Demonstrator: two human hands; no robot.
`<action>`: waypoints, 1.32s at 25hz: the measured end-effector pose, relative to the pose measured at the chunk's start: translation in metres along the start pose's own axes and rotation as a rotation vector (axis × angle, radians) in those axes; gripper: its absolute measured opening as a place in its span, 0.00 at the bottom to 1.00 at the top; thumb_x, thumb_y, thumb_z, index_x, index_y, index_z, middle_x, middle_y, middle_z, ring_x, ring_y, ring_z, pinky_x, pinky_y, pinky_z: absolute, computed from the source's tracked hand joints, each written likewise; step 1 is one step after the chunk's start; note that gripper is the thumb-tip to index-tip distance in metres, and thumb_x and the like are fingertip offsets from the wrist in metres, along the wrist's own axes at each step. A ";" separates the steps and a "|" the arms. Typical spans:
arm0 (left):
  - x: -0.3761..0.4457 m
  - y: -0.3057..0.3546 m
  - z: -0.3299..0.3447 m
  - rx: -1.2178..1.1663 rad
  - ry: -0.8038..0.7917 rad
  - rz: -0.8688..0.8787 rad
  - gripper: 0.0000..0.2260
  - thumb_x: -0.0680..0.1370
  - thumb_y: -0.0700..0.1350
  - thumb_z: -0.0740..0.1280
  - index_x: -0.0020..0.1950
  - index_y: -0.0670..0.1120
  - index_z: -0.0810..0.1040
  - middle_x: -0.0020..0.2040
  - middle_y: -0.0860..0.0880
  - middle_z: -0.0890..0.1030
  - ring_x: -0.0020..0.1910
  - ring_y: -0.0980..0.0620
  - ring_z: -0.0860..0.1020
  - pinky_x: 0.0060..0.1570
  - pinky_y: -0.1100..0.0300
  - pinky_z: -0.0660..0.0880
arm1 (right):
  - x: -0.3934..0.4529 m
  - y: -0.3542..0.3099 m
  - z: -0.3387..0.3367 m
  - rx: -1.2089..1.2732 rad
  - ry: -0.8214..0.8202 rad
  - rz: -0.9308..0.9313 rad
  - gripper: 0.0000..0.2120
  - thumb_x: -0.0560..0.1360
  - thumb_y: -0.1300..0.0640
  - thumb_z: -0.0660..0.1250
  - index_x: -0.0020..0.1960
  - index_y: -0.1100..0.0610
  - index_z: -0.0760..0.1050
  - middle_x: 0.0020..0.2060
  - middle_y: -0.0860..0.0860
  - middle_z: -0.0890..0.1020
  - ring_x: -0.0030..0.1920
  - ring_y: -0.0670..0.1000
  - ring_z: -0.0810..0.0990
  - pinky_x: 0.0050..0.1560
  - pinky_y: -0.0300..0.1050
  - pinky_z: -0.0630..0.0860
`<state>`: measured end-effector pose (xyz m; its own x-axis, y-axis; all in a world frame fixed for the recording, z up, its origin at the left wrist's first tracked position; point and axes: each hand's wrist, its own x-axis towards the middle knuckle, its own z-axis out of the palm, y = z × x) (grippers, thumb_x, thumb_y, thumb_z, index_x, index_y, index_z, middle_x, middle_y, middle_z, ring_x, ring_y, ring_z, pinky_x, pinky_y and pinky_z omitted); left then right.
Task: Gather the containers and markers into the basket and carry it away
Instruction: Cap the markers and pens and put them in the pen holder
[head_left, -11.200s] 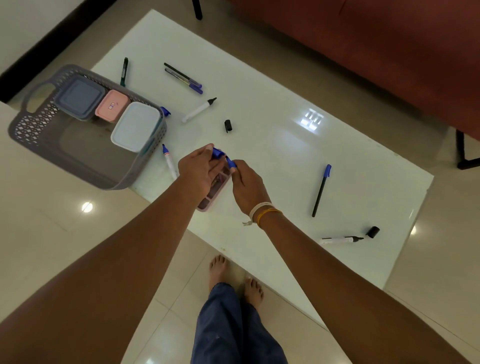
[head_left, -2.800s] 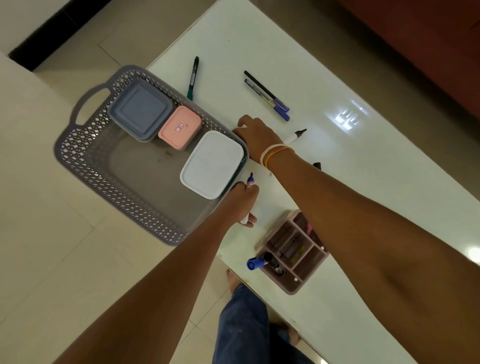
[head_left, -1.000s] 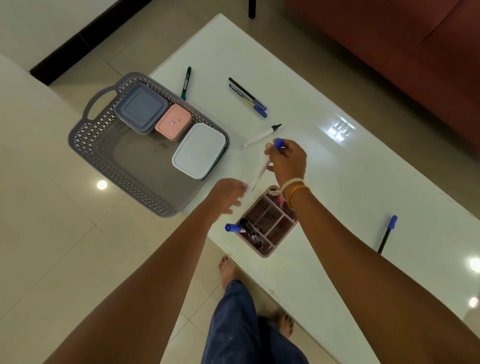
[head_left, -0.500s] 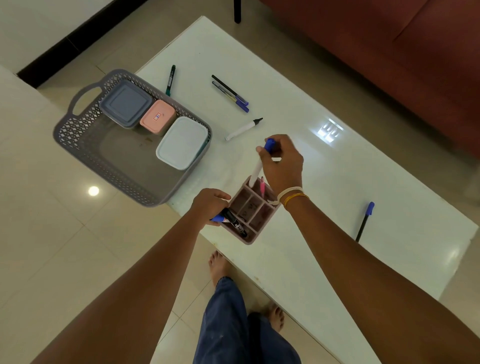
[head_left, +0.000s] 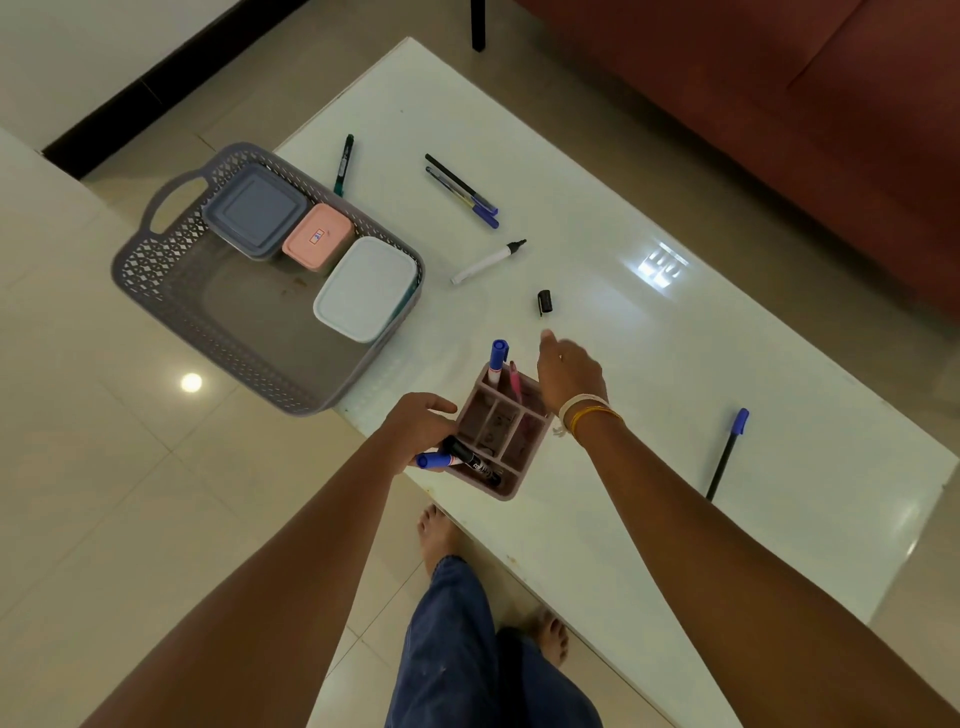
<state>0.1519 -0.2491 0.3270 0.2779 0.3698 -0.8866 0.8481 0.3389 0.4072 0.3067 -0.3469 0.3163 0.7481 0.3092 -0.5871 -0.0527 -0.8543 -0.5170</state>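
At the bench's near edge my left hand holds the side of the pink organizer, its fingers curled round it. My right hand hovers just beyond with relaxed, open fingers, holding nothing. A blue-capped marker stands upright in the organizer's far compartment. Over the bench's left corner sits the grey basket, three lidded containers inside. A white marker and black cap lie mid-bench.

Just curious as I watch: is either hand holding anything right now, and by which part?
The left hand grips the pink pen organizer by its near left side. The right hand holds nothing; it hangs open above the table.
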 end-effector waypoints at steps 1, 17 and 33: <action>0.000 0.001 0.001 -0.011 0.000 -0.008 0.17 0.73 0.34 0.68 0.61 0.43 0.79 0.60 0.41 0.77 0.56 0.40 0.81 0.56 0.44 0.79 | 0.001 0.004 0.000 -0.071 -0.099 0.138 0.30 0.80 0.39 0.47 0.61 0.60 0.76 0.58 0.59 0.80 0.56 0.61 0.78 0.53 0.51 0.75; 0.047 0.084 -0.032 0.040 0.418 0.176 0.14 0.81 0.35 0.55 0.63 0.36 0.74 0.62 0.39 0.76 0.61 0.42 0.75 0.58 0.53 0.72 | 0.093 -0.049 -0.006 -0.030 0.072 0.131 0.17 0.77 0.57 0.64 0.63 0.64 0.73 0.59 0.61 0.78 0.57 0.61 0.80 0.59 0.52 0.77; 0.147 0.182 -0.027 0.556 0.239 0.675 0.12 0.74 0.40 0.71 0.56 0.38 0.78 0.55 0.42 0.81 0.55 0.46 0.78 0.54 0.63 0.71 | 0.165 -0.068 0.022 0.766 0.238 0.206 0.10 0.68 0.55 0.78 0.47 0.58 0.84 0.43 0.53 0.86 0.46 0.53 0.85 0.52 0.47 0.83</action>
<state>0.3347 -0.1102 0.2768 0.7463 0.5295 -0.4034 0.6518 -0.4586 0.6040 0.4193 -0.2287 0.2408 0.7900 0.0073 -0.6131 -0.5754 -0.3366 -0.7454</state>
